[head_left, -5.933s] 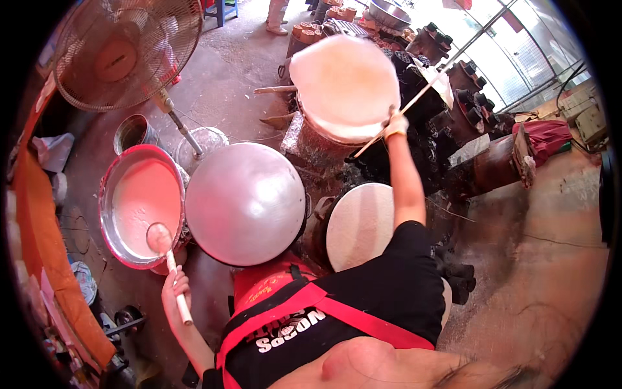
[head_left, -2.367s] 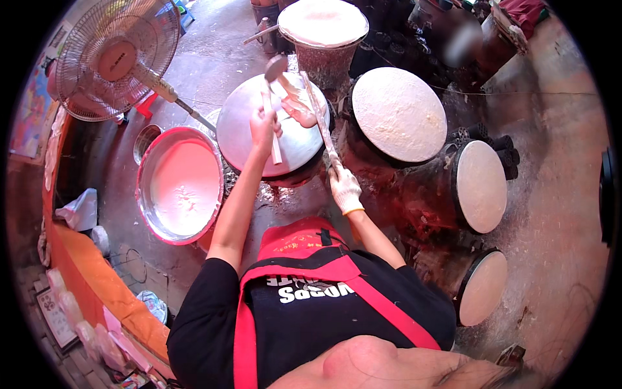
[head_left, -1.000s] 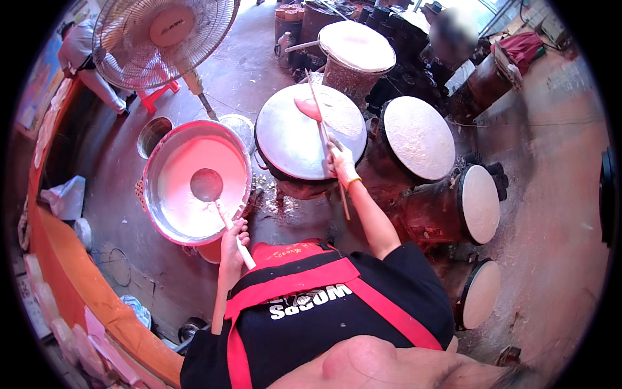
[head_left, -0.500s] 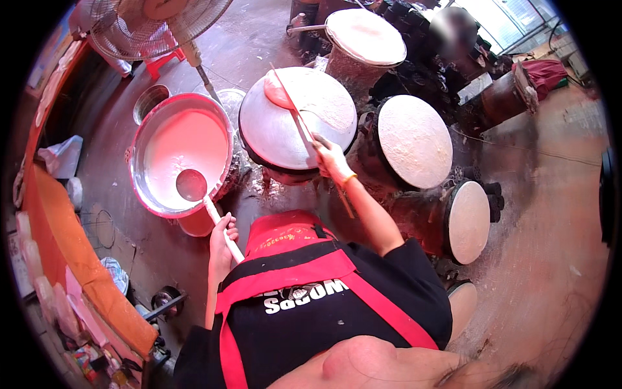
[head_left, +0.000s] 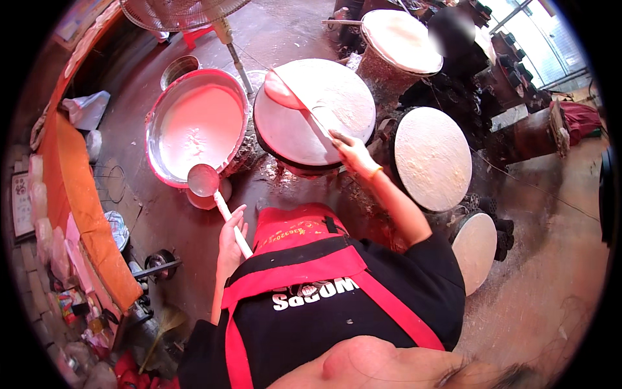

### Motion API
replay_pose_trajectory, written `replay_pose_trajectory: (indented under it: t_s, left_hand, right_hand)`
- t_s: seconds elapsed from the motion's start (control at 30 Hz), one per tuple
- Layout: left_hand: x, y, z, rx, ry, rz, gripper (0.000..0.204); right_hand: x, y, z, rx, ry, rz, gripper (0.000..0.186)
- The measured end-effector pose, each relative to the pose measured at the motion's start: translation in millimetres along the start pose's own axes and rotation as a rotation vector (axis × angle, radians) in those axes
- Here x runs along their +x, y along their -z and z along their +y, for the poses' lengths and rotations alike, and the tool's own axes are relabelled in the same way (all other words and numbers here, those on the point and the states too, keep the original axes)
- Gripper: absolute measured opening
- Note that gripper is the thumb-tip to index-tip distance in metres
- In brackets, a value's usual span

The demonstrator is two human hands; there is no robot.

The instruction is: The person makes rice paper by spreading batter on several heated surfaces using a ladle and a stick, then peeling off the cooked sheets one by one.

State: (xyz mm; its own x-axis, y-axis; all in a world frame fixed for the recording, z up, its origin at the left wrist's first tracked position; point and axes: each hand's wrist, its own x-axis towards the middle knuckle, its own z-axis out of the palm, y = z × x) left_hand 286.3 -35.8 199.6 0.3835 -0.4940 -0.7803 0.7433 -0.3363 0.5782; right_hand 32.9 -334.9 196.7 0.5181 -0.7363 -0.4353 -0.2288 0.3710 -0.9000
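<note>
My left hand (head_left: 231, 238) is round the pale handle of a ladle (head_left: 203, 180). The ladle's round bowl hangs at the near rim of a wide red-rimmed tub (head_left: 153, 170), which holds pale liquid batter (head_left: 197, 123). My right hand (head_left: 353, 154) grips a long thin stick (head_left: 311, 115), slanted across a round griddle (head_left: 285, 136). Beside the stick's far end lies a thick pool of batter (head_left: 282, 91). To the right of the stick, a thin whitish layer (head_left: 346, 94) covers the griddle.
More round griddles with pale layers stand to the right (head_left: 432, 159), lower right (head_left: 475, 253) and at the back (head_left: 402, 42). A standing fan (head_left: 181, 13) rises beyond the tub. An orange-covered counter (head_left: 81, 214) curves along the left. Dark cylindrical blocks (head_left: 504, 236) lie by the lower-right griddle.
The ladle has come from inside the tub to its near rim, and my left fingers have loosened a little. The stick keeps nearly the same slant on the griddle. The whole view has shifted.
</note>
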Motion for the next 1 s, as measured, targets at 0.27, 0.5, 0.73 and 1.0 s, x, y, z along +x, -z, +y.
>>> replay_pose_trajectory:
  t_s: [0.27,0.5,0.73,1.0]
  left_hand:
    - [-18.1,-15.3,5.1,0.002,-0.036,0.047,0.036]
    - [-44.9,-12.6,-7.6,-0.007,-0.012,0.169,0.034]
    - [-59.7,-16.6,0.7,0.063,0.011,0.146,0.035]
    - [2.1,-18.1,56.1,0.248,0.114,-0.058,0.030]
  right_hand:
    - [64.3,59.0,4.5,-0.071,-0.006,0.083,0.038]
    - [34.2,100.5,-16.0,-0.146,-0.218,-0.108,0.039]
    - [-1.1,81.5,-4.1,-0.061,-0.061,-0.244,0.039]
    - [-60.5,37.4,50.1,0.143,-0.001,0.283,0.036]
